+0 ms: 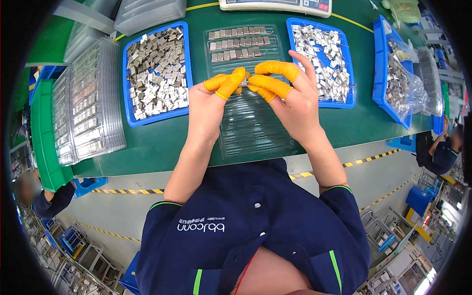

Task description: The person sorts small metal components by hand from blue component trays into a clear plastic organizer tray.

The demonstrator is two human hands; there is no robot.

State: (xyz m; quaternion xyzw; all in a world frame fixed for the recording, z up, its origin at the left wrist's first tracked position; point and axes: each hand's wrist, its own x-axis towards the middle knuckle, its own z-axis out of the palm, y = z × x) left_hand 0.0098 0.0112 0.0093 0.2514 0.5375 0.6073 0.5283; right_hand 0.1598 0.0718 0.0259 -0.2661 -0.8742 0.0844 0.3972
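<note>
My left hand (209, 101) and my right hand (297, 98) meet over the middle of the table, yellow finger cots on several fingers. Between their fingertips they pinch a small silver metal part (245, 82), mostly covered by the fingers. Below the hands lies a clear ribbed plastic tray (255, 128). Its far end carries three rows of small metal parts (241, 43) with thin leads. A blue tray (129, 101) full of loose metal housings sits left of my hands. To the right, another blue tray (350, 93) holds silver-white pieces with thin wires.
Stacked clear trays (105, 123) stand at the left beside a green bin (46, 142). A scale (275, 6) is at the far edge. On the right, a blue bin (381, 91) holds parts and a plastic bag (410, 88). Other people sit at both far sides.
</note>
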